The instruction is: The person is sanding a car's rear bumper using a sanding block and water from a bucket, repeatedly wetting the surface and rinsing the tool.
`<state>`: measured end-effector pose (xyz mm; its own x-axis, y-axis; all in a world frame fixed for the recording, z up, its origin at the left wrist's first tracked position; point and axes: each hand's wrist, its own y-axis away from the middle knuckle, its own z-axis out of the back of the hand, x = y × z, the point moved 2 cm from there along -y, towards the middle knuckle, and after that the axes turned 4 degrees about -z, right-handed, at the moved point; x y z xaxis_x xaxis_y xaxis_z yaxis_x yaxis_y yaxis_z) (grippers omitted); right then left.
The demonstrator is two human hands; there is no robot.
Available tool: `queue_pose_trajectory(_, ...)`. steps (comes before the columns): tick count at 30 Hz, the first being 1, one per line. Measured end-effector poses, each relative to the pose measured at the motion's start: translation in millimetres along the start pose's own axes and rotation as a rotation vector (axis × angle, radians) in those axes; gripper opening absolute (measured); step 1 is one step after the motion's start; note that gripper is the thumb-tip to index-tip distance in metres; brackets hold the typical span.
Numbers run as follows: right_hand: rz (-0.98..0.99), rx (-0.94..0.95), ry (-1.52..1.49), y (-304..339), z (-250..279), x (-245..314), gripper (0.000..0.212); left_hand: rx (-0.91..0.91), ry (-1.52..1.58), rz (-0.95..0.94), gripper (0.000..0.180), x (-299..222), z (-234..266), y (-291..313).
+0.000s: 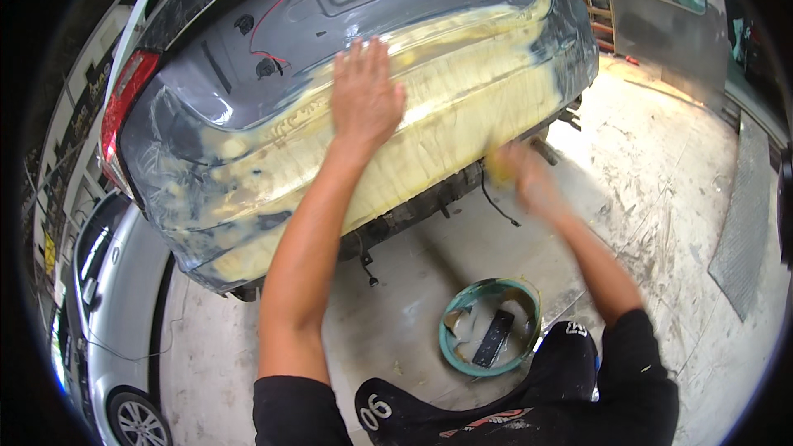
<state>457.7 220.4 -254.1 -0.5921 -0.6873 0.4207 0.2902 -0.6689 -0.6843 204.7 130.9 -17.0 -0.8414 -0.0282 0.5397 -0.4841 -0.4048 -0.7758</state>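
Observation:
The rear end of a dark grey car body (462, 74) fills the upper middle, with a wide band of pale yellow filler (462, 120) across it. My left hand (365, 99) lies flat on the upper part of that band, fingers together and stretched out, holding nothing. Lower and to the right, my right hand (533, 177) is smeared by motion near the lower edge of the panel. Its fingers are round a yellow sponge (498, 167), which is also blurred. Whether the sponge touches the panel, I cannot tell.
On the floor between my knees and the car stands a teal basin (447, 345) of cloudy water, with a black block (494, 337) in it. Loose cables (500, 208) hang below the panel. A silver car (124, 306) is at left; a grey textured mat (739, 231) lies at right.

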Motion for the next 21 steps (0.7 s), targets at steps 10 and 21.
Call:
queue_pose_trajectory(10,-0.323,1.055,0.335,407.9,-235.2,35.7,0.051,0.031,0.106,0.015,0.063,-11.2,-1.3,-1.4)
queue_pose_trajectory(21,-0.304,0.394,-0.265,102.8,-28.3,12.2,0.047,-0.081,0.035,0.024,0.055,72.3,41.9,71.0)
